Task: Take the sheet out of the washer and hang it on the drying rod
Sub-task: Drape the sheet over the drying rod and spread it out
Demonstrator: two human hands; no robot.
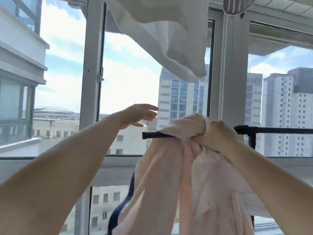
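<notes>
The right hand (214,134) is clenched around a bunched fold of the pale pink sheet (171,180), holding it on top of the black drying rod (153,135). From that fist the sheet drapes over the rod and falls in long folds below and to the left of the hand, with a dark blue edge showing low on its left side. The rod's free end pokes out just left of the bunched cloth, and the rest of it runs on to the right behind the right hand. The left hand (138,116) hangs in the air up and to the left of the rod's end, fingers spread and relaxed, holding nothing, well apart from the right hand. Above both hands a white cloth (171,36) hangs down in front of the window frame (92,65).
</notes>
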